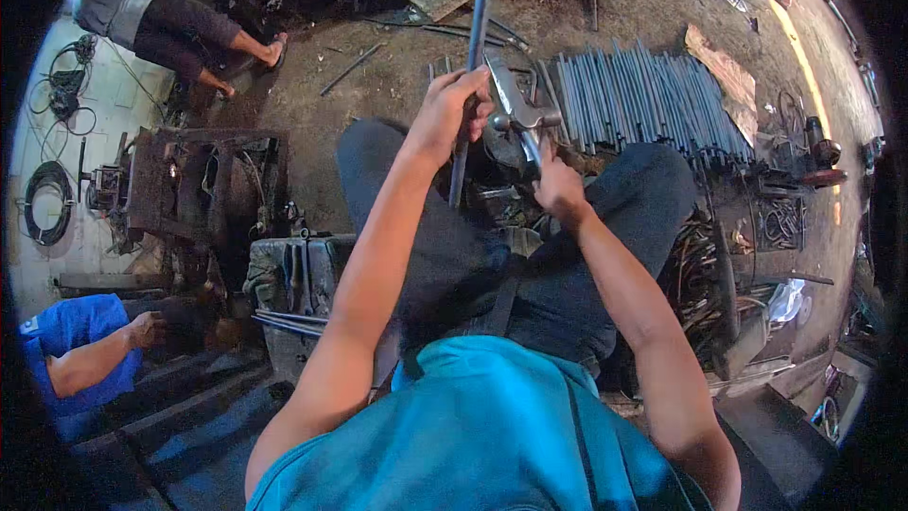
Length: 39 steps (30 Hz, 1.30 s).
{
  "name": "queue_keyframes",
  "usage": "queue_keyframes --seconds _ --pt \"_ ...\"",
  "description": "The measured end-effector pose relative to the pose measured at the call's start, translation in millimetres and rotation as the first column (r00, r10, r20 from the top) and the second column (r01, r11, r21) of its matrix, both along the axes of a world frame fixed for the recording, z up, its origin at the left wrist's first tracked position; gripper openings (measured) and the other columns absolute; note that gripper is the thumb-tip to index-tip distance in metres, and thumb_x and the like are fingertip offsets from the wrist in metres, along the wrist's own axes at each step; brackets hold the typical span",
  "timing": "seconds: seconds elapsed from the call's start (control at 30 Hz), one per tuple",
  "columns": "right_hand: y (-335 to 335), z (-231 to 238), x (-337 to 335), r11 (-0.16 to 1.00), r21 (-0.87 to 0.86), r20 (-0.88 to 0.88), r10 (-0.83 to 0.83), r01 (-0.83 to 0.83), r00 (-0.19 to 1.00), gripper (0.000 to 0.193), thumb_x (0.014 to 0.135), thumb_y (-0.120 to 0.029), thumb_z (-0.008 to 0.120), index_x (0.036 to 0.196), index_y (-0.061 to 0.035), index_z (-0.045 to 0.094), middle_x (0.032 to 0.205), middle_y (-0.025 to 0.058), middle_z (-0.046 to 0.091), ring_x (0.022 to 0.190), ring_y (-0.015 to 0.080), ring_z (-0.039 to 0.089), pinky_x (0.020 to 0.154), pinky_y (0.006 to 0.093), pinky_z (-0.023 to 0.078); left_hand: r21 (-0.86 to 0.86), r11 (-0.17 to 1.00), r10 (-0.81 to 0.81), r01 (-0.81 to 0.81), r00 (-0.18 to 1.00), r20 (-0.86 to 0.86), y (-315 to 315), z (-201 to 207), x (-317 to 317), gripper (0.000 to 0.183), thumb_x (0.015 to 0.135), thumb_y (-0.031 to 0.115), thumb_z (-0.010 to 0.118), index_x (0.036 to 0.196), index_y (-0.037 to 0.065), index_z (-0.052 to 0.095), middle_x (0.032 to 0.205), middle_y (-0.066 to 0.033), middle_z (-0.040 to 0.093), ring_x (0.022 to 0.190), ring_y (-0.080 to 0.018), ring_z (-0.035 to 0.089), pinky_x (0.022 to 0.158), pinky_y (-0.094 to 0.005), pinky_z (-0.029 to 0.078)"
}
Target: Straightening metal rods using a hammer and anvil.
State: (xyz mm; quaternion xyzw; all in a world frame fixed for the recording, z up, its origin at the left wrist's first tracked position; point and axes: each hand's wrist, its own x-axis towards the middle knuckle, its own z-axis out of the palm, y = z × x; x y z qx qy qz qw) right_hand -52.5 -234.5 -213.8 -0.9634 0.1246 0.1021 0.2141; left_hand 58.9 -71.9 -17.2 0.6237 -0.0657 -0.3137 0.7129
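The person sits low over the dirt floor (397, 85) with knees apart, and the left hand (452, 106) is clenched around a long grey metal rod (478, 14), holding it nearly upright so that its upper end rises toward the top of the view and its lower end drops between the legs. The right hand (558, 185) is closed on the lower part of a metal hand tool (518, 104) with a wide shiny head that sits just beside the rod, touching or almost touching it at the height of the left hand; whether it grips the rod or only rests against it cannot be made out. The step in hand looks like working 1 rod with the tool while the other hand steadies it. The next move would call for the rod to stay firm and straight and for the tool's head to sit squarely on it before force is applied. A row of like rods (653, 99) lies on the floor just beyond the right knee. To the left stand a dark machine frame (203, 185) and another person's arm in a blue sleeve (71, 331).
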Motion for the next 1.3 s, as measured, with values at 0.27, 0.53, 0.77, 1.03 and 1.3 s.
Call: queue_keyframes --seconds 0.27,0.53,0.77,1.03,1.3 --pt "6 -21 -9 0.916 0.386 0.148 -0.181 0.111 0.972 0.089 0.076 -0.018 0.071 0.149 -0.0092 0.022 0.103 0.0298 0.062 0.097 0.0474 0.06 0.083 0.0479 0.049 0.432 0.897 -0.139 0.091 0.987 0.079 21 -62 63 0.039 0.092 0.044 0.058 0.077 0.008 0.052 0.057 0.0011 0.044 0.047 -0.0102 0.046 0.043 -0.0291 0.039" --pt "18 -9 -3 0.821 0.505 -0.029 -0.292 0.266 0.956 0.084 0.076 -0.014 0.066 0.149 -0.0069 0.025 0.099 0.0303 0.063 0.095 0.0429 0.064 0.084 0.0429 0.049 0.842 0.514 -0.526 -0.166 0.715 0.462 55 -136 79 0.061 0.088 0.057 0.052 0.077 -0.002 0.066 0.079 -0.0258 0.066 0.081 -0.0433 0.064 0.072 -0.0492 0.05" --pt "28 10 2 0.797 0.477 -0.175 -0.327 0.37 0.929 0.083 0.078 -0.012 0.063 0.149 -0.0138 0.02 0.097 0.0315 0.063 0.093 0.0449 0.064 0.082 0.046 0.049 0.955 0.294 -0.646 -0.044 0.727 0.232 68 -175 89 0.076 0.087 0.07 0.041 0.083 0.001 0.071 0.088 -0.0238 0.068 0.088 -0.04 0.066 0.079 -0.0482 0.052" --pt "42 -10 8 0.869 0.31 0.028 -0.413 0.385 0.91 0.072 0.081 -0.007 0.064 0.142 -0.0139 0.027 0.085 0.0298 0.064 0.08 0.0476 0.063 0.07 0.0535 0.05 0.965 0.257 -0.663 0.056 0.737 0.134 78 -201 82 0.077 0.087 0.071 0.041 0.08 0.001 0.072 0.088 -0.0215 0.069 0.088 -0.0383 0.066 0.08 -0.0467 0.052" --pt "42 -8 9 0.86 0.338 0.11 -0.44 0.383 0.891 0.061 0.08 -0.002 0.064 0.132 -0.0086 0.033 0.091 0.0313 0.063 0.087 0.0502 0.061 0.074 0.0539 0.049 0.976 0.22 -0.715 0.007 0.681 0.156 81 -178 76 0.079 0.087 0.073 0.04 0.081 0.001 0.072 0.086 -0.0212 0.069 0.088 -0.0368 0.067 0.079 -0.0471 0.052"
